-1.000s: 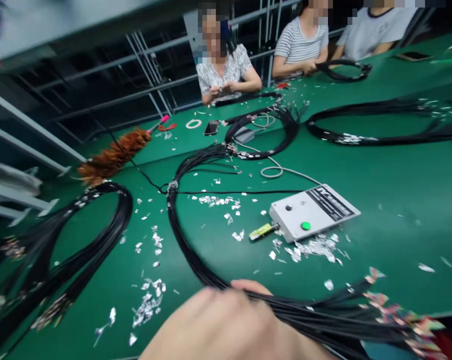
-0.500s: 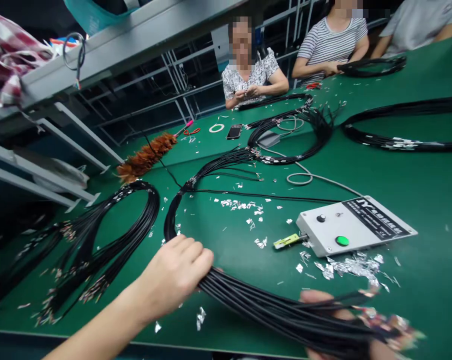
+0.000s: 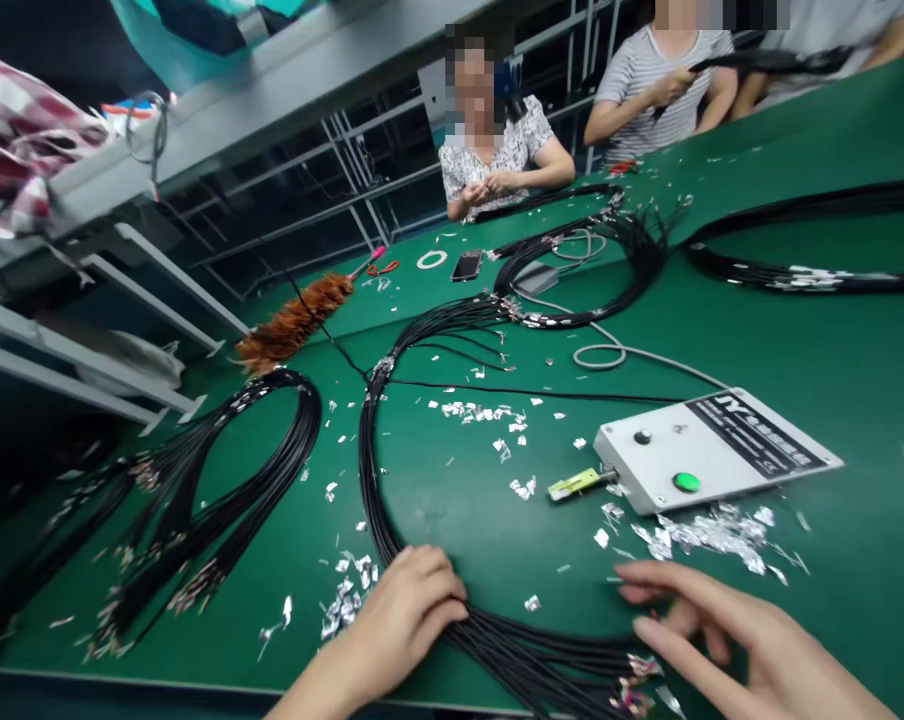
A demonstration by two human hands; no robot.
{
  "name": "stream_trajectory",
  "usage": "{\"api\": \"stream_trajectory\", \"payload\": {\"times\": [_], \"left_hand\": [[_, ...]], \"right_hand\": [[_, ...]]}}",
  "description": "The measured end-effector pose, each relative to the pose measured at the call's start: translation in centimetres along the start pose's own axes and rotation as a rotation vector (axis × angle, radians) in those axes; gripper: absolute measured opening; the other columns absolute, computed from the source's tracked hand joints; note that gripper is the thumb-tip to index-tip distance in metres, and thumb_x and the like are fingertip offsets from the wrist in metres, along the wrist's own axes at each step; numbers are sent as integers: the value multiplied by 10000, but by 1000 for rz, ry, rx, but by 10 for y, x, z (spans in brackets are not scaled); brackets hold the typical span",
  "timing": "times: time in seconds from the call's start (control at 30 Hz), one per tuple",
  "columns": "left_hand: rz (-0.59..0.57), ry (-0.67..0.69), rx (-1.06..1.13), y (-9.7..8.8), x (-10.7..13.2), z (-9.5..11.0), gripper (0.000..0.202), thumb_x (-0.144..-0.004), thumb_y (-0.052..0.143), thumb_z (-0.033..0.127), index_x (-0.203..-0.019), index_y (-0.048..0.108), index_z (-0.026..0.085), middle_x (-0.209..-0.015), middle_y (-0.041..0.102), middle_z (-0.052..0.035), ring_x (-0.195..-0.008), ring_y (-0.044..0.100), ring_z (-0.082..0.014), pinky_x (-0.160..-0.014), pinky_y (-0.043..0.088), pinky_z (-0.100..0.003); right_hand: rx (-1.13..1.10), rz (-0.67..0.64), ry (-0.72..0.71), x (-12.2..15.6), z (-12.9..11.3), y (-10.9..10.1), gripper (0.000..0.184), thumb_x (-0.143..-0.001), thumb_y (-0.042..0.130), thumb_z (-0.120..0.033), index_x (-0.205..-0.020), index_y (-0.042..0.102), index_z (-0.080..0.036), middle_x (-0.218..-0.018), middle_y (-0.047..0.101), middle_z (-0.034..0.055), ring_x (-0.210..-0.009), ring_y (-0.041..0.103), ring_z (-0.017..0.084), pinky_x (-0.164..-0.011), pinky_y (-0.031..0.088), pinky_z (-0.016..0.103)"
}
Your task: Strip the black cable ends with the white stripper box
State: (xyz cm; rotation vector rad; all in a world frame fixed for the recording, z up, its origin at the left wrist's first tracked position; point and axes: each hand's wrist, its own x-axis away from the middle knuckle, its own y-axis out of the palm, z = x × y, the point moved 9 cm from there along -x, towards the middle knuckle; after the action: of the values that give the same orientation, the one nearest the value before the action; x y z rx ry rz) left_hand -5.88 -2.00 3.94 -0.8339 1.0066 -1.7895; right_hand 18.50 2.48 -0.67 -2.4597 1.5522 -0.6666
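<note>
My left hand [image 3: 403,615] rests with curled fingers on a thick bundle of black cables [image 3: 377,500] that loops across the green table [image 3: 834,330] and ends in taped tips [image 3: 639,685] near the front edge. My right hand [image 3: 729,640] hovers just right of those tips, fingers stretched out and apart, holding nothing. A grey control box [image 3: 711,450] with a green button [image 3: 684,482] lies beyond my right hand.
A second black cable loop [image 3: 219,480] lies at the left, more loops [image 3: 594,270] farther back. Silver foil scraps [image 3: 692,530] litter the table. A feather duster [image 3: 294,320], a phone [image 3: 467,265] and scissors sit at the back. Three people work across the table.
My right hand has let go of the cable ends and opened. My left hand moved rightward along the bundle, which now lies flatter on the table.
</note>
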Motion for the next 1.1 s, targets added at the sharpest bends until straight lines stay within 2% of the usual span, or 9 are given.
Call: {"api": "stream_trajectory", "payload": {"times": [0.13, 0.27, 0.37, 0.47, 0.53, 0.63, 0.87, 1.0, 1.1], "left_hand": [[58, -99, 255, -9, 5, -23, 224, -951, 530, 227, -822, 709, 187, -805, 676, -45, -771, 656, -169, -712, 518, -270], [86, -129, 318, -13, 4, -31, 229, -948, 505, 213, -802, 680, 188, -806, 694, -39, -756, 668, -170, -680, 516, -262], [86, -96, 195, -11, -7, -14, 187, -948, 494, 226, -827, 632, 194, -801, 682, -32, -744, 655, -183, -681, 513, -291], [10, -26, 113, 7, -27, 23, 102, -936, 518, 235, -922, 613, 200, -834, 679, -36, -717, 634, -198, -681, 509, -331], [-42, 28, 142, 20, -43, 50, 112, -929, 530, 222, -1014, 598, 199, -879, 679, -46, -724, 630, -202, -682, 508, -338], [-39, 38, 317, 29, -66, 75, 127, -952, 477, 183, -1016, 587, 191, -919, 673, -52, -779, 638, -188, -702, 506, -308], [114, -98, 580, 23, -90, 60, 167, -946, 514, 221, -895, 670, 190, -824, 701, -24, -741, 641, -161, -660, 488, -256], [205, -113, 565, 16, -89, 54, 161, -906, 555, 184, -812, 685, 177, -737, 680, -19, -666, 626, -149, -590, 466, -232], [294, -125, 536, 8, -84, 49, 158, -887, 571, 173, -766, 673, 173, -676, 642, -9, -598, 596, -133, -546, 456, -219]], "right_hand": [[107, -42, -53, -9, -26, 7, 392, -884, 544, -529, -1098, 704, -242, -677, 658, 39, -559, 585, 176, -518, 462, 285], [75, 18, -88, -7, -27, 3, 354, -938, 481, -471, -1125, 677, -243, -867, 687, 67, -591, 566, 160, -511, 440, 285], [9, 19, -65, -7, -18, 3, 381, -954, 459, -450, -1233, 606, -237, -973, 687, 86, -659, 603, 175, -557, 486, 307], [-90, -21, -65, -11, -12, 8, 364, -969, 445, -417, -1257, 570, -234, -1112, 678, 102, -878, 663, 207, -769, 542, 363], [-123, 3, -85, -14, -11, 6, 330, -989, 400, -388, -1216, 572, -220, -1068, 691, 99, -974, 660, 219, -892, 515, 400], [-84, 25, -98, -10, -13, 4, 275, -1007, 348, -338, -1080, 582, -214, -934, 697, 76, -952, 664, 214, -867, 513, 380], [70, -373, -154, 17, -38, 31, 221, -957, 480, -251, -908, 696, -248, -789, 736, 2, -730, 663, 165, -660, 480, 266], [-175, -79, -31, -12, -24, 4, 204, -920, 558, -371, -920, 682, -208, -805, 728, 29, -724, 668, 167, -655, 506, 287], [-453, -9, 19, -31, -15, 2, 273, -866, 627, -452, -924, 657, -187, -803, 724, 41, -729, 684, 163, -721, 540, 318]]}}
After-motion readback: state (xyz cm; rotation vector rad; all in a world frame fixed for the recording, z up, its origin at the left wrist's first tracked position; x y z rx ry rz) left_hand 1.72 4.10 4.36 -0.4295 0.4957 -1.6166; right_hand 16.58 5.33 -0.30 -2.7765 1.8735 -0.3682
